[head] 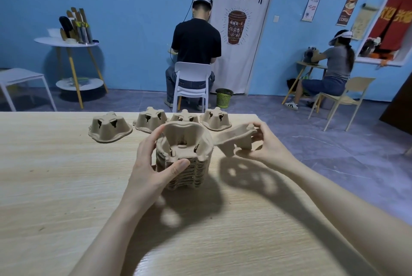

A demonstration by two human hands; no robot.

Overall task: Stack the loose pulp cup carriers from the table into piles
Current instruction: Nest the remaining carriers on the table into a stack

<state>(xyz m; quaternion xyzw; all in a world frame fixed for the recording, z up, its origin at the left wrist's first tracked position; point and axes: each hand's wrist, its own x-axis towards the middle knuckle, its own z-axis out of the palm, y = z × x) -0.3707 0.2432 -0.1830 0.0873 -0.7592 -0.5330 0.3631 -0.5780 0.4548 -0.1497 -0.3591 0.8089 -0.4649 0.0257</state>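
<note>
Counting the carriers, we see four loose ones [110,127] upside down along the far edge of the pale wooden worktop [55,186], one pile [185,164] at the centre and one single carrier [236,139] lifted beside it. Our left grip [153,164] clasps the pile; our right grip [265,141] pinches the single carrier. Blue walls surround two seated people.

We reached both bare forearms forward: our left hand [153,164] curled around the near-left side of the stack of carriers [185,159], thumb across its front, while our right hand [265,144] pinched a single carrier [236,139] just right of that stack.
</note>
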